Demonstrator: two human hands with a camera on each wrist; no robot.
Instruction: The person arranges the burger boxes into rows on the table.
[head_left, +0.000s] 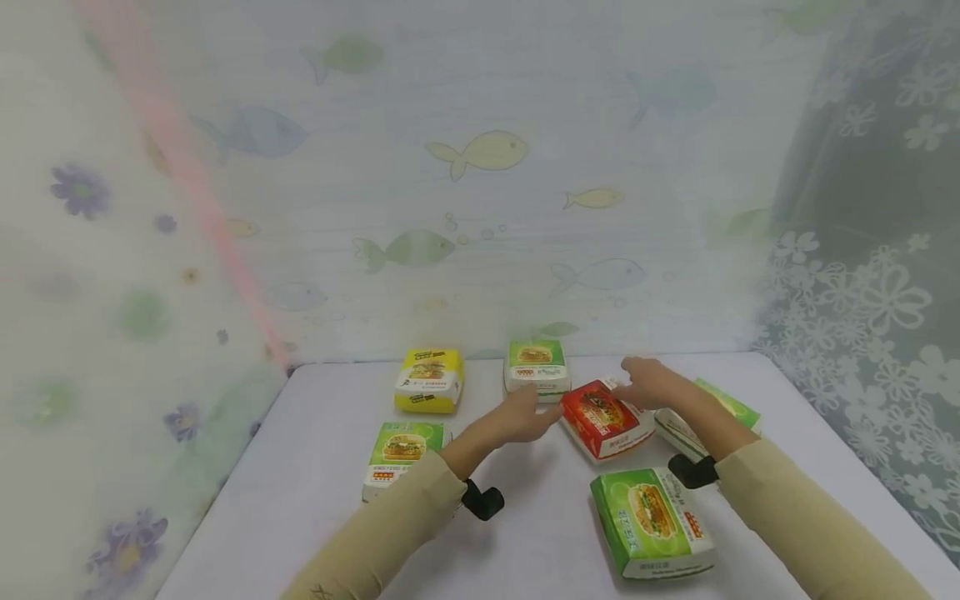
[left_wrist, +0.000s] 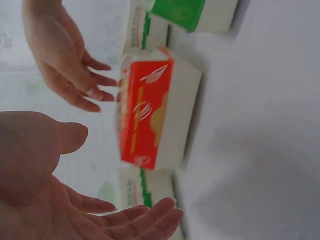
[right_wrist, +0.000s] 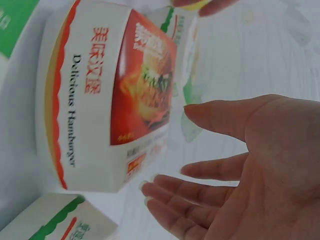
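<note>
A red and white hamburger box (head_left: 606, 418) lies on the white table, angled, its lid showing a burger picture. To its left is my left hand (head_left: 519, 417), palm toward the box in the left wrist view, fingers extended and thumb apart. My right hand (head_left: 651, 385) hovers by the box's far right corner. In the right wrist view, a gap shows between its spread fingers (right_wrist: 185, 195) and the box, whose side reads "Delicious Hamburger". Neither hand grips anything. Behind the red box stands a green and white burger box (head_left: 536, 367).
A yellow burger box (head_left: 429, 381) sits at the back left, and a green one (head_left: 405, 450) in front of it, partly behind my left sleeve. Another green box (head_left: 651, 521) lies near the front; one more (head_left: 731, 406) is partly covered by my right forearm. Patterned curtains (head_left: 480, 208) surround the table.
</note>
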